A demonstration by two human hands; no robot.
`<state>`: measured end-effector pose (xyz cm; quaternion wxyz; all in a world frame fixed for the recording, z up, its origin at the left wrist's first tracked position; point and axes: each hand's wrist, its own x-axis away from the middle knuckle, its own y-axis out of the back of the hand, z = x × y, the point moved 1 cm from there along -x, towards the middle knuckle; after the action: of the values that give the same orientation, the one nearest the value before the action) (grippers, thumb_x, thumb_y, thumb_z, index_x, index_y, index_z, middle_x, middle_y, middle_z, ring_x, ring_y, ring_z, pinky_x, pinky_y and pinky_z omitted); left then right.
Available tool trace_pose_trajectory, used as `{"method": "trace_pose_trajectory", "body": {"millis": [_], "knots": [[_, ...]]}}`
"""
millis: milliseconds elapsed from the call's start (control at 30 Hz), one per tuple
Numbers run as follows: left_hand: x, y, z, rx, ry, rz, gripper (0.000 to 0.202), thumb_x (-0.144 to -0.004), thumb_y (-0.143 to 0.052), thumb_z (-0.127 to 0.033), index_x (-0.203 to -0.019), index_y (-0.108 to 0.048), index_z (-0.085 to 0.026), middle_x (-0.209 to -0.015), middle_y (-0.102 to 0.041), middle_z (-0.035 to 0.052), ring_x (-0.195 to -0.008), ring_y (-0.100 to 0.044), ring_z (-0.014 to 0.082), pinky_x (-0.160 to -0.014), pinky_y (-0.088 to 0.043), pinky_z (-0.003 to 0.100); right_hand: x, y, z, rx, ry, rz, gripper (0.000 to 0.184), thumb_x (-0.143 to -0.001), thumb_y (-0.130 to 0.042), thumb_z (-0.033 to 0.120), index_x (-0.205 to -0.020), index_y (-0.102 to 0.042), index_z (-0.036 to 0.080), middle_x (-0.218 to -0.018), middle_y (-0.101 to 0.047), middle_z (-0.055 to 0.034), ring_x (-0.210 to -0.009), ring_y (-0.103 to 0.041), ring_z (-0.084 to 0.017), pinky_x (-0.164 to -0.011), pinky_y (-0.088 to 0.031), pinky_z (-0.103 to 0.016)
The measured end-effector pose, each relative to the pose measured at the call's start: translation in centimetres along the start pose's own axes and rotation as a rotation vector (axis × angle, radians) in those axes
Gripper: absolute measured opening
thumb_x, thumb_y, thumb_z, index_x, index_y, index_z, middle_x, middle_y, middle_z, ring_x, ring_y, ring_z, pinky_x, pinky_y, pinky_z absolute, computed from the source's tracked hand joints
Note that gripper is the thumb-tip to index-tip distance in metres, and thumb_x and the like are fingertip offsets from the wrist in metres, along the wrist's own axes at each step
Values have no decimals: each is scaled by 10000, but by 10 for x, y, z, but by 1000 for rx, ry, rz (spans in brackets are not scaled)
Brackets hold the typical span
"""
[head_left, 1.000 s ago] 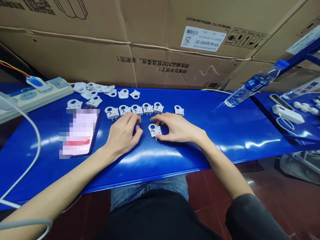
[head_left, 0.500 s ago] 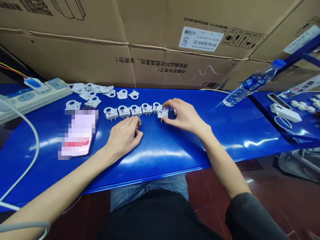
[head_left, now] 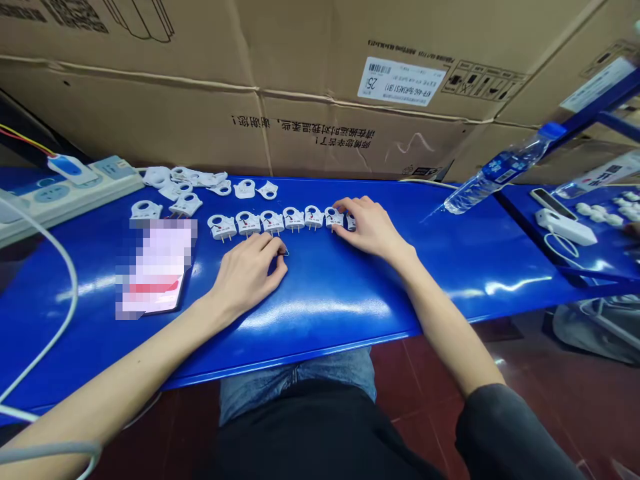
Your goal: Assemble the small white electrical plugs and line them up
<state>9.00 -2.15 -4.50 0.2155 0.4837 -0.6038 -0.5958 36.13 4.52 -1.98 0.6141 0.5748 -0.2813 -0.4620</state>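
Observation:
A row of several white plugs (head_left: 273, 221) lies prongs toward me on the blue table (head_left: 320, 293). My right hand (head_left: 370, 227) sits at the row's right end. Its thumb and forefinger pinch the last white plug (head_left: 334, 217), which rests on the table in line with the others. Another plug is mostly hidden under its fingers. My left hand (head_left: 250, 270) rests on the table just below the row, fingers curled. Its thumb and forefinger press together on a tiny dark thing I cannot make out.
Loose white plug shells (head_left: 190, 180) lie at the back left, beside a power strip (head_left: 65, 190) with cables. A phone (head_left: 157, 267) lies left of my left hand. Cardboard boxes (head_left: 300, 80) wall the back. A water bottle (head_left: 500, 167) leans at the right, by a shelf with a white adapter (head_left: 565, 227).
My right hand carried a plug from the table's middle up to the right end of the row and set it in line. My left hand stayed nearly still.

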Motion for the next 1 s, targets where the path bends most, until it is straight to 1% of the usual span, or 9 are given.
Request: {"method": "trace_pose_trajectory", "body": {"millis": [67, 200, 300, 400, 500, 667, 800, 900, 1000], "knots": [[0, 0, 0, -2, -15, -4, 149, -994, -495, -243, -1003, -638, -200, -979, -722, 49, -948, -681, 237, -742, -495, 340, 0, 0, -2, -19, 6, 0, 426, -986, -600, 448, -1353, -624, 232, -1258, -732, -112, -1173, -615, -360, -954, -505, -487], [1, 1, 1, 0, -29, -41, 156, -1000, -498, -254, -1003, -642, -196, -1013, -722, 68, -943, -687, 235, -718, -506, 332, 3, 9, -12, -54, -12, 2, 516, -975, -626, 509, -1410, -592, 233, -1376, -676, -134, -1239, -593, -387, -1018, -495, -559], [1, 1, 2, 29, -40, -90, 165, -1004, -496, -250, -1032, -652, -201, -1093, -725, 84, -989, -693, 237, -734, -526, 330, 7, 16, -25, -104, -28, 89, 666, -913, -714, 527, -1484, -536, 233, -1424, -635, -148, -1258, -602, -385, -1045, -501, -581], [1, 2, 1, 96, -71, -129, 161, -999, -514, -230, -1051, -665, -211, -1154, -744, 77, -1057, -701, 240, -835, -559, 353, 10, 18, -36, -163, -13, 192, 751, -873, -762, 426, -1540, -478, 229, -1449, -619, -145, -1268, -617, -354, -1080, -505, -557], [1, 3, -1, 179, -127, -158, 149, -994, -540, -213, -1043, -681, -207, -1128, -772, 62, -1045, -720, 226, -892, -577, 367, 10, 18, -39, -158, -10, 217, 744, -851, -757, 329, -1535, -489, 211, -1449, -623, -147, -1286, -614, -347, -1106, -495, -548], [2, 5, -4, 245, -234, -191, 126, -990, -566, -201, -999, -691, -191, -1003, -794, 46, -938, -741, 189, -844, -592, 329, 11, 23, -35, -195, -22, 210, 742, -838, -776, 356, -1515, -514, 202, -1353, -682, -138, -1172, -680, -321, -1043, -542, -511], [2, 4, -3, 216, -261, -199, 122, -992, -563, -204, -966, -682, -189, -957, -787, 42, -884, -731, 179, -809, -582, 314, 11, 30, -30, -291, 1, 102, 731, -855, -789, 451, -1494, -534, 203, -1318, -710, -121, -1163, -692, -309, -1030, -546, -486], [2, 2, -2, 199, -252, -162, 137, -1001, -545, -216, -949, -669, -194, -925, -771, 42, -843, -717, 178, -785, -570, 311, 10, 33, -18, -380, 64, 20, 708, -871, -782, 498, -1481, -547, 224, -1324, -713, -96, -1159, -695, -288, -1028, -544, -455], [2, 3, -2, 180, -224, -159, 144, -1006, -532, -217, -952, -664, -193, -897, -754, 42, -806, -705, 180, -759, -557, 311, 10, 32, 2, -407, 147, 20, 686, -868, -793, 501, -1460, -568, 238, -1364, -696, -86, -1117, -701, -275, -1016, -551, -440]]}}
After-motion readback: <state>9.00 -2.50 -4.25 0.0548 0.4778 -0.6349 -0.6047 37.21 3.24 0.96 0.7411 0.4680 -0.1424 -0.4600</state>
